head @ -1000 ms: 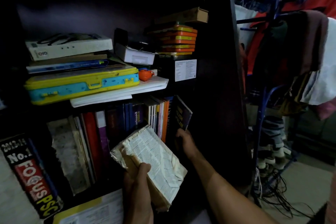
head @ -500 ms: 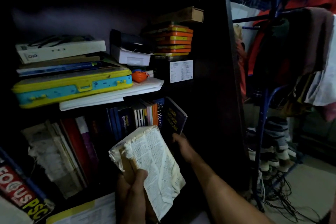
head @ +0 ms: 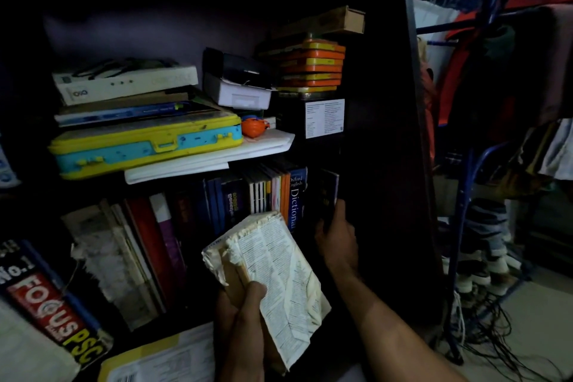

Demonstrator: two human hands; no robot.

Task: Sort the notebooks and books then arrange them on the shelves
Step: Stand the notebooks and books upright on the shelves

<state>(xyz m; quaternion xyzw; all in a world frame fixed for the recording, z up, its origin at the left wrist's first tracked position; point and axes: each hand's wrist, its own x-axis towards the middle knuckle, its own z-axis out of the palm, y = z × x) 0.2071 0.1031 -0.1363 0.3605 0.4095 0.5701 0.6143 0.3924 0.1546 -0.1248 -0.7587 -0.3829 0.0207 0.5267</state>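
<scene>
My left hand (head: 245, 316) grips a torn, coverless book (head: 279, 276) with printed pages, held in front of the lower shelf. My right hand (head: 336, 236) holds a dark book (head: 328, 192) standing upright at the right end of the lower row, beside a blue dictionary (head: 296, 195). That row holds several upright books (head: 235, 198), with worn, frayed ones (head: 105, 254) further left. The shelf above carries a yellow and blue case (head: 145, 146) under stacked books and a white box (head: 124, 84).
The dark cabinet side wall (head: 384, 133) stands just right of my right hand. Orange tins (head: 311, 65) and boxes are stacked on the upper shelf. A magazine (head: 46, 304) and papers (head: 161, 357) lie at lower left. A clothes rack (head: 496, 102), shoes and cables are at the right.
My right hand has turned the dark book from leaning to upright against the cabinet wall, exposing the dictionary's spine. The torn book stays in my left hand.
</scene>
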